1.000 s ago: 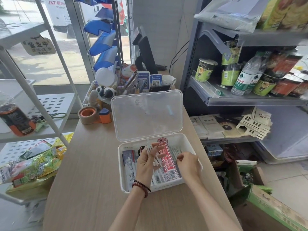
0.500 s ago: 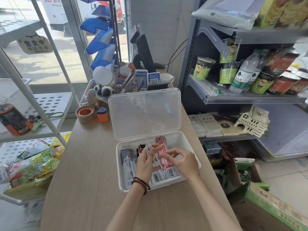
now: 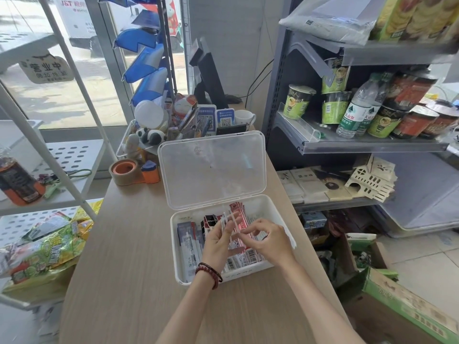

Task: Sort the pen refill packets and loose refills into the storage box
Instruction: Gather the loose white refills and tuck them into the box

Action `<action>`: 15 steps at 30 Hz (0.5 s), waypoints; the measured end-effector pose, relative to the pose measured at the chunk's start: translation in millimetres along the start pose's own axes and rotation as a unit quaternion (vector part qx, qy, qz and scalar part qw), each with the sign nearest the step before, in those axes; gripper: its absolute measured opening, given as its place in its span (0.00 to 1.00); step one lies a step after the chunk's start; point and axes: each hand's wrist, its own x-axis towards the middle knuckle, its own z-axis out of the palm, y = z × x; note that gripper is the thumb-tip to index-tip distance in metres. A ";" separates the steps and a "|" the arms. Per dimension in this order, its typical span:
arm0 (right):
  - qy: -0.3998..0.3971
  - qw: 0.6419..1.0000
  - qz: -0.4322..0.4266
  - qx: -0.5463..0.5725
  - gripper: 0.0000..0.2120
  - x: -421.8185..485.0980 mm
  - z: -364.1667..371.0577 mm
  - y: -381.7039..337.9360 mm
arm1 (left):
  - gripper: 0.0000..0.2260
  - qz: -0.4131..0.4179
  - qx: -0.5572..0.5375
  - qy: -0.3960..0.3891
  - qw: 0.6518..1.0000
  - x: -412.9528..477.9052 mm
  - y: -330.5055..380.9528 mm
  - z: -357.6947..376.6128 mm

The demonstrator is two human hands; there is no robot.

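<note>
Two hands work low over the table [image 3: 124,269], forearms coming in from the near edge. L hand [image 3: 218,244], bead bracelet [image 3: 208,270] at the wrist, is curled loosely round a few loose refills [image 3: 229,220]: thin white sticks, tips poking up past the fingers. R hand [image 3: 270,242] is just beside it, thumb & forefinger pinched on the lower part of one stick, other fingers relaxed.

Both hover above the storage box [image 3: 178,276], which sits close to the table's right edge w/ its clear lid [image 3: 213,170] tipped open at the back. Inside are grey-blue packets [image 3: 188,237] at left and red packets [image 3: 238,212] center-right, lying roughly lengthwise. Beyond the box: tape roll [image 3: 123,171] & desk clutter.

Risks, as I judge them: the refills look thin & slick, so pulling one out could drag the others free of the L hand's loose hold. They'd then scatter among the packets or roll off the table. Also, w/ the box so near the edge, a nudge from the R forearm could push it over.
</note>
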 end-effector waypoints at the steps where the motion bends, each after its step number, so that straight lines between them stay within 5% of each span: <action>1: 0.007 1.000 0.004 0.007 0.07 0.5 0.1 0.6 | 0.12 -0.002 -0.013 0.005 1.000 -0.3 0.1 0.1; 9: 0.144 0.988 0.061 0.021 0.06 7.0 5.4 3.0 | 0.14 0.005 -0.005 0.012 1.000 -1.5 3.0 -1.6; 15: 0.147 0.985 0.090 -0.024 0.06 9.1 8.1 4.3 | 0.14 0.021 0.015 0.017 1.000 0.1 1.1 -2.3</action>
